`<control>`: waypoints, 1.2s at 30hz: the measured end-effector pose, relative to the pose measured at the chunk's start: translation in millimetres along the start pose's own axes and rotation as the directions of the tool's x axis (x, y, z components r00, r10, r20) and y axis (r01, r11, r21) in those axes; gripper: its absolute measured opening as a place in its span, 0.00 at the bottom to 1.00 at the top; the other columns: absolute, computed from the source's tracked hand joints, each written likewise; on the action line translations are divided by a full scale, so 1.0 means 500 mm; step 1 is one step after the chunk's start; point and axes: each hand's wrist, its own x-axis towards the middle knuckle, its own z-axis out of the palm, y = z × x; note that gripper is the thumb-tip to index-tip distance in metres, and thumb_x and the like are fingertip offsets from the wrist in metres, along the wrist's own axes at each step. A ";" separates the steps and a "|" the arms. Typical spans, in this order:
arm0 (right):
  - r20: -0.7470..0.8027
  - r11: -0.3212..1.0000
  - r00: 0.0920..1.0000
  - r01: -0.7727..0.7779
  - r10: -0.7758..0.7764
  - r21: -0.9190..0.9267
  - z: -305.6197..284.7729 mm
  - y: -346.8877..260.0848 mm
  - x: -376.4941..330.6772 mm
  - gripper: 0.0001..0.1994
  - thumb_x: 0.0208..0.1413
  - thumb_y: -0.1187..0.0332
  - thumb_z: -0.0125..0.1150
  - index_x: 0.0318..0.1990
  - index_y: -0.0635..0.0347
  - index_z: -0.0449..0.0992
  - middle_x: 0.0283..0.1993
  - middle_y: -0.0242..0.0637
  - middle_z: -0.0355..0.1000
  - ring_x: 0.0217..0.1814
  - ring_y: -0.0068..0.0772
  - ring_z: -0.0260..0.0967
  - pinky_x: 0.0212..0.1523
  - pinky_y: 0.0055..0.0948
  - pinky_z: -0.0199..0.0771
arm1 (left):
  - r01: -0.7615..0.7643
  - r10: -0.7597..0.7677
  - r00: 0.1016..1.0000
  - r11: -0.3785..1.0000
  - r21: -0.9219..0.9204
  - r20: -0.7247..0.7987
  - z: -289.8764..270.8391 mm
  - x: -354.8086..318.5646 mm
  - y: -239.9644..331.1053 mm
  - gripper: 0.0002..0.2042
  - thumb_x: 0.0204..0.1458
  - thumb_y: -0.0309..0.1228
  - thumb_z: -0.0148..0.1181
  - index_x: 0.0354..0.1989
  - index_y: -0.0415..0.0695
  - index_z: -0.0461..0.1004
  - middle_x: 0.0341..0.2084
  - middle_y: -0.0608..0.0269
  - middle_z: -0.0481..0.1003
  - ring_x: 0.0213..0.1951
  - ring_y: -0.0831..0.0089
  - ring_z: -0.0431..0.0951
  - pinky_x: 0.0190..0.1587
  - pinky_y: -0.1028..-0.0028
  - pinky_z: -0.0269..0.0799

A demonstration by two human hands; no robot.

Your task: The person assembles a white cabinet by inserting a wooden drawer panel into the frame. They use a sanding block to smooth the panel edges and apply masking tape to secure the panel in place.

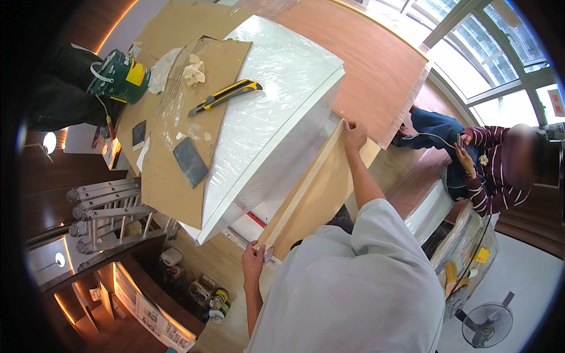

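A tan wooden panel (318, 203) lies before me beside a white cabinet, with a narrow pale strip like masking tape (303, 187) running along its edge. At the strip's far end, my right hand (354, 135) has its fingers closed on it. Down at the near left end, my left hand (253, 257) is closed, and a small round tape roll (269, 254) shows beside its fingers. How far the strip is stuck down I cannot tell. The white cabinet (282, 76), wrapped in clear film, stands just beyond the panel. My fingertips are partly hidden.
Cardboard (170, 170) on the cabinet carries a yellow-black utility knife (226, 96), a dark sanding pad (190, 162) and a green bucket (122, 76). A folded ladder (112, 215) stands left. A person in a striped top (500, 159) sits right; a fan (487, 325) stands lower right.
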 end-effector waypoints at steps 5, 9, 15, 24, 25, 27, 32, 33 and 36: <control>-0.041 0.998 0.998 0.053 -0.055 -0.042 -0.002 -0.004 -0.003 0.10 0.47 0.61 0.74 0.26 0.57 0.82 0.29 0.37 0.78 0.37 0.41 0.75 0.42 0.41 0.73 | 0.029 -0.029 1.000 0.999 -0.024 0.011 0.003 0.003 -0.005 0.19 0.58 0.34 0.63 0.53 0.35 0.73 0.16 0.61 0.74 0.19 0.77 0.74 0.22 0.73 0.67; -0.049 0.995 0.996 0.074 -0.077 -0.061 -0.005 -0.009 -0.005 0.10 0.46 0.61 0.75 0.26 0.57 0.83 0.29 0.38 0.79 0.37 0.41 0.75 0.42 0.41 0.73 | -0.004 0.004 1.000 1.000 -0.021 -0.002 0.003 0.005 -0.009 0.19 0.58 0.34 0.63 0.53 0.35 0.73 0.16 0.61 0.74 0.19 0.77 0.74 0.22 0.73 0.67; -0.036 0.996 0.998 0.050 -0.053 -0.068 -0.006 -0.013 -0.006 0.09 0.46 0.61 0.75 0.27 0.57 0.84 0.29 0.38 0.79 0.38 0.41 0.75 0.42 0.41 0.74 | -0.007 0.007 1.000 1.000 -0.016 -0.003 0.000 0.005 -0.005 0.19 0.58 0.34 0.63 0.53 0.34 0.73 0.16 0.60 0.74 0.18 0.77 0.74 0.21 0.73 0.67; -0.062 0.996 0.996 0.067 -0.071 -0.059 -0.003 -0.014 -0.011 0.10 0.46 0.62 0.74 0.25 0.57 0.82 0.28 0.36 0.78 0.37 0.41 0.75 0.41 0.41 0.74 | 0.001 -0.001 1.000 1.000 -0.022 0.008 -0.007 0.004 0.004 0.20 0.59 0.34 0.63 0.54 0.33 0.71 0.16 0.63 0.73 0.19 0.78 0.73 0.23 0.74 0.68; -0.065 0.996 0.995 0.072 -0.076 -0.060 -0.002 -0.014 -0.011 0.10 0.46 0.62 0.74 0.25 0.57 0.82 0.28 0.36 0.78 0.37 0.41 0.75 0.41 0.41 0.74 | 0.003 -0.003 1.000 1.000 -0.025 0.007 -0.006 0.004 0.003 0.20 0.59 0.33 0.63 0.54 0.33 0.72 0.16 0.63 0.73 0.19 0.78 0.73 0.23 0.75 0.68; -0.062 0.996 0.996 0.063 -0.068 -0.066 -0.002 -0.014 -0.011 0.10 0.46 0.62 0.75 0.25 0.57 0.82 0.28 0.36 0.78 0.38 0.41 0.75 0.41 0.41 0.74 | 0.006 -0.005 1.000 1.000 -0.024 0.006 -0.005 0.004 0.002 0.20 0.59 0.33 0.63 0.54 0.33 0.72 0.17 0.63 0.73 0.19 0.78 0.72 0.23 0.75 0.68; -0.008 0.995 0.998 0.065 -0.066 -0.075 -0.004 -0.013 -0.001 0.11 0.46 0.60 0.75 0.26 0.55 0.80 0.29 0.35 0.78 0.38 0.41 0.75 0.42 0.41 0.74 | 0.031 -0.031 1.000 0.999 -0.021 -0.002 0.000 0.006 -0.005 0.20 0.57 0.35 0.64 0.53 0.34 0.73 0.16 0.61 0.74 0.19 0.76 0.74 0.22 0.73 0.68; 0.020 0.997 0.999 0.036 -0.035 -0.072 -0.005 -0.012 0.002 0.11 0.46 0.60 0.75 0.26 0.55 0.79 0.30 0.35 0.78 0.39 0.41 0.75 0.42 0.42 0.73 | 0.006 -0.006 1.000 1.000 -0.026 -0.011 0.001 0.006 -0.006 0.20 0.57 0.35 0.64 0.53 0.34 0.73 0.16 0.61 0.74 0.19 0.76 0.74 0.23 0.73 0.68; 0.021 0.997 0.999 -0.039 0.041 -0.072 -0.010 -0.012 0.015 0.13 0.46 0.58 0.75 0.30 0.55 0.78 0.31 0.35 0.79 0.39 0.42 0.75 0.41 0.42 0.74 | 0.006 -0.007 1.000 1.000 -0.027 -0.016 0.003 0.007 -0.009 0.20 0.57 0.36 0.64 0.53 0.34 0.73 0.16 0.61 0.74 0.19 0.76 0.74 0.23 0.73 0.68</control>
